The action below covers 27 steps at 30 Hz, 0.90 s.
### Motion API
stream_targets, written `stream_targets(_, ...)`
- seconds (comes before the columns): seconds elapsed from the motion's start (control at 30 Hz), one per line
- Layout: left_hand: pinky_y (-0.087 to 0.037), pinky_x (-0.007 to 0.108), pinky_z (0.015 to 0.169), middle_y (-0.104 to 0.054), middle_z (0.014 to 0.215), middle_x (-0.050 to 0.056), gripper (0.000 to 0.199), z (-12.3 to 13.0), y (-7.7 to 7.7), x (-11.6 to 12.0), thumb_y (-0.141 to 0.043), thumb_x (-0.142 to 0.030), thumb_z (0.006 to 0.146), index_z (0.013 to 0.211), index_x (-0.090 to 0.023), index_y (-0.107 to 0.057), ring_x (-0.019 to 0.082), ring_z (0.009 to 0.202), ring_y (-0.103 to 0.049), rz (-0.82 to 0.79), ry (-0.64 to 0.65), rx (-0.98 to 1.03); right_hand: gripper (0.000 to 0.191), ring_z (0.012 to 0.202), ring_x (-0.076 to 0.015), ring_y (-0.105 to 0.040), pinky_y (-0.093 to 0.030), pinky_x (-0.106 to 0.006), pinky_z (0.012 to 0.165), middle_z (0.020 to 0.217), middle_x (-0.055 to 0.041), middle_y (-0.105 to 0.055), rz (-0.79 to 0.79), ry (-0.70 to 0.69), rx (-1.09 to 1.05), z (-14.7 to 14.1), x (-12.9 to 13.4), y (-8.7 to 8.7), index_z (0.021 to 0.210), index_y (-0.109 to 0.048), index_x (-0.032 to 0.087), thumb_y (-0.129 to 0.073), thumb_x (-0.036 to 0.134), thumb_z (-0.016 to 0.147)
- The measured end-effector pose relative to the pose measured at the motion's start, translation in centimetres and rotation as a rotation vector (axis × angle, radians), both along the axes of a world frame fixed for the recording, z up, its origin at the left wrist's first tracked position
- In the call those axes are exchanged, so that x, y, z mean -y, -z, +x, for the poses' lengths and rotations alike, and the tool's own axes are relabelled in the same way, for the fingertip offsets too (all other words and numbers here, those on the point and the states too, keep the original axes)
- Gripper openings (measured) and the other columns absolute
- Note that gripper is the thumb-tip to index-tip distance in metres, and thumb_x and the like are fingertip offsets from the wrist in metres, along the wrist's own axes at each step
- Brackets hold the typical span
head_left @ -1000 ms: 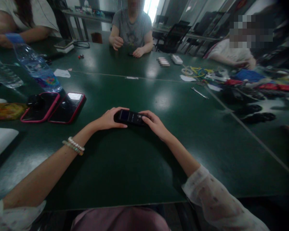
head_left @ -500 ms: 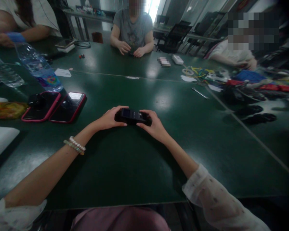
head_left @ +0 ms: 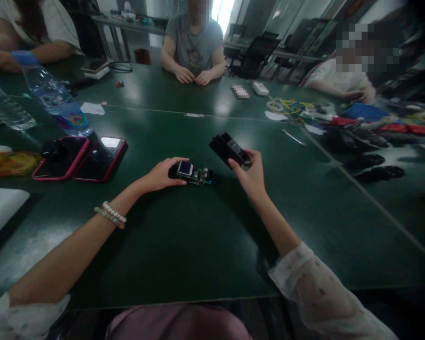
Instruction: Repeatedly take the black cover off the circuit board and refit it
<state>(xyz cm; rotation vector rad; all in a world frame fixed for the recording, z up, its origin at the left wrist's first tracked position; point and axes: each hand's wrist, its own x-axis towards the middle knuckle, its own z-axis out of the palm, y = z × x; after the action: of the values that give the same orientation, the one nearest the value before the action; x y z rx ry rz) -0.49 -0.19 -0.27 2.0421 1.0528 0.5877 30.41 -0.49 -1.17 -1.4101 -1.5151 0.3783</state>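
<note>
A green circuit board [head_left: 199,176] with a small screen [head_left: 185,168] lies low over the green table, its left end held between the thumb and fingers of my left hand [head_left: 163,174]. To its right and a bit farther off, my right hand [head_left: 250,175] grips a black plastic housing [head_left: 229,148] by its near right end. The housing is raised, tilted and apart from the board. My fingers hide the board's left end.
Two phones in pink-red cases [head_left: 101,158] and a water bottle [head_left: 58,101] stand to the left. A wrench [head_left: 293,137] lies right of centre, with cables [head_left: 286,106] and black gloves [head_left: 378,174] beyond. A person in grey [head_left: 194,47] sits opposite.
The black housing has come off the board and moved up and right in my right hand, exposing the circuit board. My left hand has stayed in place.
</note>
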Motion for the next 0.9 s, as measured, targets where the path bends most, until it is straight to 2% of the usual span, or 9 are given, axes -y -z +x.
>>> stream_targets(0.17,-0.042,0.054,0.104,-0.052,0.143,0.011,0.072,0.0,0.0,0.0,-0.073,-0.044,0.081,0.145,-0.031,-0.043,0.033,0.128,-0.053,-0.001,0.006,-0.014,0.052,0.112,-0.0363,-0.053,-0.044,-0.058,0.098,0.114,-0.016,-0.061,-0.029,0.069,0.23,0.5,-0.6,1.6,0.12,-0.053,0.018,-0.069,0.046,0.08)
stream_targets(0.33,-0.042,0.056,0.102,-0.051,0.143,0.012,0.072,0.0,0.0,0.0,-0.072,-0.044,0.081,0.146,-0.03,-0.043,0.035,0.128,-0.052,-0.009,0.003,-0.016,0.065,0.12,-0.0427,-0.045,-0.041,-0.064,0.096,0.129,-0.0181,-0.056,-0.076,0.078,0.355,0.4,-0.6,2.1,0.135,-0.047,0.02,-0.07,0.045,0.079)
stream_targets(0.47,-0.043,0.056,0.101,-0.052,0.141,0.012,0.071,-0.1,0.2,-0.1,-0.072,-0.043,0.081,0.145,-0.03,-0.044,0.035,0.126,-0.053,0.005,0.016,0.0,0.063,0.122,-0.0422,-0.043,-0.04,-0.064,0.097,0.132,-0.0167,-0.054,-0.047,0.078,0.372,0.3,-0.4,1.9,0.137,-0.046,0.023,-0.068,0.045,0.082)
stream_targets(0.67,-0.042,0.056,0.102,-0.052,0.142,0.011,0.072,-0.1,0.2,-0.1,-0.072,-0.045,0.082,0.146,-0.031,-0.043,0.034,0.126,-0.052,-0.01,0.009,-0.029,0.059,0.122,-0.0421,-0.043,-0.04,-0.063,0.096,0.13,-0.0169,-0.055,-0.078,0.09,0.375,0.3,-0.4,1.8,0.135,-0.048,0.022,-0.067,0.041,0.083)
stream_targets(0.9,-0.044,0.053,0.1,-0.053,0.14,0.01,0.07,-0.1,0.3,-0.2,-0.072,-0.045,0.081,0.144,-0.032,-0.045,0.032,0.123,-0.053,0.004,0.004,-0.036,0.051,0.119,-0.0399,-0.046,-0.041,-0.061,0.096,0.126,-0.0153,-0.057,-0.032,0.09,0.388,0.6,-0.5,2.2,0.131,-0.051,0.023,-0.064,0.041,0.085)
